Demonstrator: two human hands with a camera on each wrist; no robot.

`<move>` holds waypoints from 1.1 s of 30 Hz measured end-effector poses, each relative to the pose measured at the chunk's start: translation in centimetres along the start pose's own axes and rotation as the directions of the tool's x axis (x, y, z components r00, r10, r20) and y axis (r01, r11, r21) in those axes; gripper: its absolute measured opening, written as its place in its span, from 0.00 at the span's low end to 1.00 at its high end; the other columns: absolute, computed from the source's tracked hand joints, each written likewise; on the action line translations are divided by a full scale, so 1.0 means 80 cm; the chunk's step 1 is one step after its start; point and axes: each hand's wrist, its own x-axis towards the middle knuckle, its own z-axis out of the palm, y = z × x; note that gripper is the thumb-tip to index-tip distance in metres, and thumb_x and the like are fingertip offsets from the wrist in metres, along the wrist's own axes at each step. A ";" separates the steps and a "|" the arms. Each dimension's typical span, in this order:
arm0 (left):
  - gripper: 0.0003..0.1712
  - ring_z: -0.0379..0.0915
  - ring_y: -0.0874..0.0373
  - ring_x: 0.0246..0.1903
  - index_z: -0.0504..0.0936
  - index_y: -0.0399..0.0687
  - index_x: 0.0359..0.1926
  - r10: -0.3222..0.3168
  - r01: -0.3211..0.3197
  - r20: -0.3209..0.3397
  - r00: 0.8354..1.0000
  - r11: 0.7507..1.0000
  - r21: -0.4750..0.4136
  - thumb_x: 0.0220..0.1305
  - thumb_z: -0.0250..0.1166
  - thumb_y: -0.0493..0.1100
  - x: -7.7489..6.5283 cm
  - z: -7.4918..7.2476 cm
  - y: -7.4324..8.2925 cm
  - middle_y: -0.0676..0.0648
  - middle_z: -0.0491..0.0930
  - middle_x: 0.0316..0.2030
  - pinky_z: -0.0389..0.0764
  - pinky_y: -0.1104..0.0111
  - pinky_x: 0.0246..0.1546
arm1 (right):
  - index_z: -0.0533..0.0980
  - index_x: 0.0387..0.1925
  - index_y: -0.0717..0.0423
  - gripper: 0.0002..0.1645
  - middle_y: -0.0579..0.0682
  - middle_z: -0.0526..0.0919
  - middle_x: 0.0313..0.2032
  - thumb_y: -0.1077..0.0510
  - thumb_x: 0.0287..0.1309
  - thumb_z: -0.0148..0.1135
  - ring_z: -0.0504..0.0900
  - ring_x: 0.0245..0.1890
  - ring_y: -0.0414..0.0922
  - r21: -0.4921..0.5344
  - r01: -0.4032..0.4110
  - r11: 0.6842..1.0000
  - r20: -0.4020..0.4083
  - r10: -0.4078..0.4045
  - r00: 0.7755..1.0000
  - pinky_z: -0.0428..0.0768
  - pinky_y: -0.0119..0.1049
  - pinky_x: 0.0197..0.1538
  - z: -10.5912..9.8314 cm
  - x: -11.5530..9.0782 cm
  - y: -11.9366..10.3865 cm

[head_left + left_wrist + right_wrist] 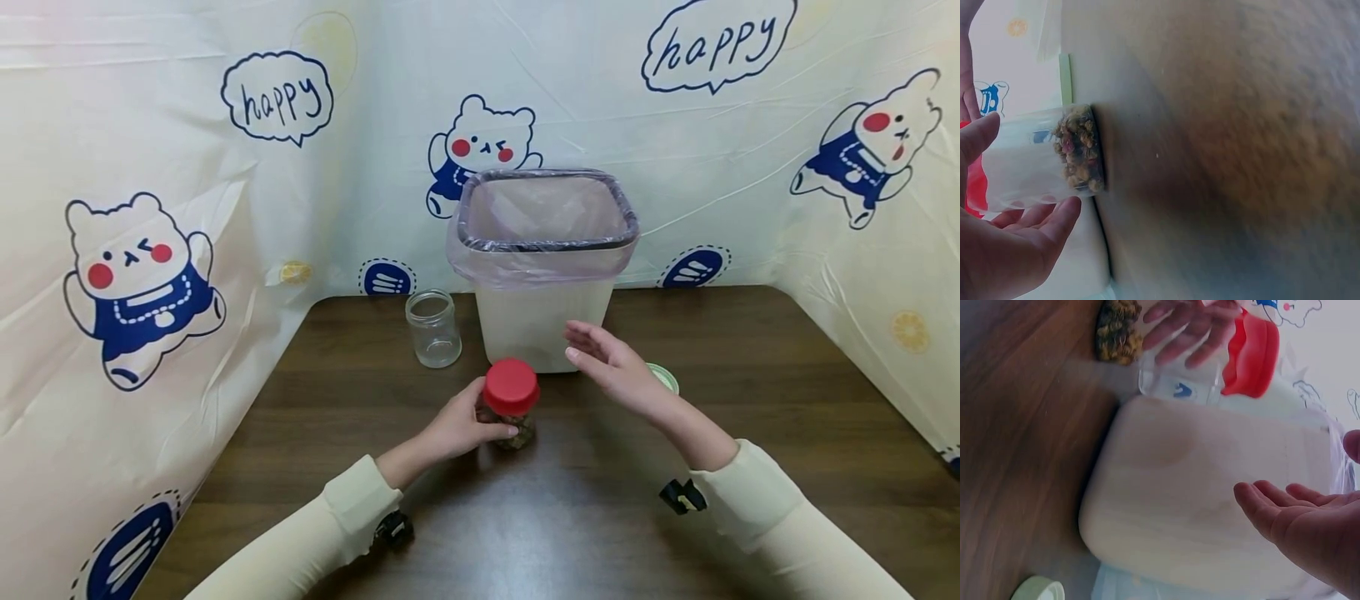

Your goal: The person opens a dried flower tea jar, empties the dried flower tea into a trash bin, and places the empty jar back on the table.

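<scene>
Left hand (463, 423): curled round the side of a clear jar (1022, 164), thumb low on the near side; the grip is part-closed, set to the jar's width.
Right hand (617, 373): fingers extended, thumb held apart, nothing in it; it hangs in the air to the right of the jar, in front of the bin.
Jar's place: upright at the middle of the table, just in front of the bin; whether its base touches the wood I cannot tell.
Red lid (512, 386): on the jar's mouth, broad and wavy-skirted; the skirt should give fingertips good purchase for turning.
Dried flower buds (1077, 149): fill only the lower part, so the load is probably light and low; likely brittle, and loose enough to shift if the jar tips.
Jar wall: smooth and stiff-looking, perhaps slippery to dry fingers; glass or plastic I cannot tell, so treat it as breakable.
Best hold: round the body below the lid with one hand, the lid's rim with the other.
Lidless glass jar (435, 333): stands left of the bin; probably fragile, best taken round its middle.
Pale green lid (664, 377): on the table beyond the right hand, partly hidden in the head view.
Bin (525, 325): pale, behind the jar, its translucent liner (540, 267) folded over the rim.
Table (525, 533): dark wood grain, with a printed curtain (375, 100) behind.
</scene>
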 end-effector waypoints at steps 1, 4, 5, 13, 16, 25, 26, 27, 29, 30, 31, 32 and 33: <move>0.37 0.77 0.53 0.49 0.67 0.40 0.60 0.002 -0.002 0.004 1.000 1.000 -0.001 0.52 0.76 0.39 0.000 0.001 0.000 0.43 0.78 0.52 0.78 0.61 0.48 | 0.57 0.69 0.70 0.31 0.68 0.63 0.66 0.58 0.72 0.50 0.63 0.66 0.62 -0.016 0.007 1.000 0.010 -0.007 1.000 0.63 0.56 0.64 0.003 0.000 0.001; 0.37 0.77 0.53 0.49 0.67 0.40 0.61 0.011 -0.011 0.021 1.000 1.000 0.000 0.53 0.75 0.39 0.000 0.003 0.002 0.44 0.78 0.52 0.78 0.62 0.48 | 0.59 0.68 0.69 0.32 0.67 0.65 0.65 0.57 0.71 0.53 0.65 0.65 0.61 -0.072 0.038 0.997 0.045 -0.035 0.998 0.65 0.56 0.63 0.013 0.002 0.002; 0.37 0.77 0.53 0.49 0.67 0.40 0.61 0.012 -0.012 0.026 1.000 1.000 -0.003 0.53 0.75 0.39 0.000 0.004 0.003 0.44 0.78 0.52 0.78 0.62 0.48 | 0.59 0.68 0.68 0.32 0.67 0.65 0.65 0.56 0.70 0.54 0.65 0.65 0.61 -0.085 0.049 0.995 0.059 -0.044 0.997 0.66 0.56 0.62 0.016 0.002 0.002; 0.37 0.77 0.54 0.49 0.66 0.42 0.62 0.031 -0.030 0.059 0.998 0.999 -0.018 0.55 0.74 0.39 0.002 0.011 0.006 0.45 0.77 0.54 0.78 0.63 0.48 | 0.63 0.67 0.64 0.34 0.59 0.69 0.65 0.55 0.65 0.62 0.70 0.61 0.58 -0.207 0.145 0.968 0.114 -0.123 0.986 0.68 0.54 0.61 0.034 0.004 0.002; 0.37 0.77 0.54 0.48 0.65 0.42 0.62 0.030 -0.028 0.071 0.997 0.999 -0.024 0.55 0.74 0.39 0.002 0.013 0.007 0.45 0.77 0.54 0.79 0.64 0.47 | 0.65 0.66 0.63 0.35 0.58 0.71 0.63 0.54 0.62 0.64 0.73 0.59 0.54 -0.245 0.175 0.953 0.128 -0.148 0.981 0.72 0.51 0.59 0.039 0.006 0.002; 0.36 0.77 0.52 0.49 0.66 0.38 0.62 0.066 -0.064 0.071 0.995 0.998 -0.030 0.55 0.73 0.37 0.003 0.020 0.009 0.42 0.76 0.54 0.78 0.62 0.48 | 0.68 0.65 0.59 0.36 0.55 0.74 0.59 0.56 0.56 0.70 0.74 0.53 0.48 -0.350 0.247 0.904 0.164 -0.201 0.966 0.79 0.40 0.48 0.052 0.009 0.002; 0.36 0.76 0.50 0.49 0.66 0.37 0.62 0.065 -0.063 0.072 0.995 0.997 -0.033 0.55 0.73 0.36 0.001 0.020 0.015 0.41 0.76 0.54 0.78 0.60 0.49 | 0.68 0.64 0.59 0.36 0.55 0.74 0.59 0.57 0.56 0.70 0.74 0.53 0.48 -0.363 0.253 0.897 0.168 -0.205 0.964 0.79 0.40 0.49 0.053 0.009 0.003; 0.35 0.77 0.49 0.49 0.66 0.36 0.61 0.071 -0.068 0.074 0.995 0.997 -0.040 0.55 0.72 0.35 -0.002 0.019 0.022 0.41 0.76 0.53 0.78 0.59 0.49 | 0.68 0.64 0.59 0.36 0.55 0.74 0.59 0.57 0.56 0.70 0.74 0.53 0.48 -0.376 0.260 0.889 0.172 -0.209 0.963 0.79 0.40 0.49 0.054 0.010 0.003; 0.35 0.77 0.48 0.48 0.66 0.34 0.61 0.077 -0.072 0.078 0.994 0.996 -0.058 0.55 0.72 0.33 -0.003 0.019 0.027 0.40 0.76 0.52 0.78 0.56 0.49 | 0.68 0.64 0.59 0.36 0.55 0.74 0.59 0.57 0.55 0.71 0.74 0.54 0.48 -0.396 0.268 0.878 0.176 -0.213 0.961 0.78 0.41 0.49 0.056 0.010 0.003; 0.35 0.77 0.48 0.48 0.66 0.34 0.61 0.077 -0.072 0.080 0.994 0.995 -0.064 0.55 0.72 0.33 -0.004 0.019 0.027 0.39 0.76 0.52 0.79 0.56 0.48 | 0.69 0.63 0.60 0.36 0.55 0.74 0.59 0.56 0.55 0.71 0.73 0.55 0.48 -0.407 0.275 0.871 0.179 -0.219 0.959 0.78 0.42 0.50 0.057 0.010 0.003; 0.35 0.77 0.48 0.47 0.66 0.34 0.61 0.073 -0.068 0.083 0.994 0.995 -0.068 0.55 0.72 0.33 -0.004 0.019 0.027 0.40 0.77 0.52 0.79 0.57 0.48 | 0.69 0.63 0.60 0.36 0.55 0.74 0.59 0.56 0.55 0.71 0.73 0.55 0.48 -0.417 0.281 0.865 0.181 -0.224 0.958 0.78 0.42 0.51 0.057 0.010 0.004; 0.35 0.77 0.49 0.47 0.66 0.35 0.61 0.073 -0.068 0.084 0.994 0.996 -0.063 0.55 0.72 0.33 -0.003 0.020 0.026 0.40 0.77 0.51 0.79 0.58 0.47 | 0.69 0.63 0.60 0.36 0.55 0.74 0.59 0.56 0.55 0.71 0.73 0.55 0.49 -0.423 0.289 0.859 0.183 -0.232 0.955 0.77 0.43 0.52 0.058 0.010 0.003; 0.35 0.78 0.51 0.46 0.66 0.36 0.61 0.074 -0.069 0.085 0.994 0.996 -0.064 0.55 0.72 0.34 -0.001 0.020 0.020 0.41 0.77 0.51 0.80 0.60 0.46 | 0.70 0.62 0.60 0.36 0.55 0.74 0.59 0.56 0.54 0.71 0.73 0.56 0.49 -0.429 0.298 0.853 0.184 -0.240 0.953 0.77 0.43 0.52 0.059 0.010 0.003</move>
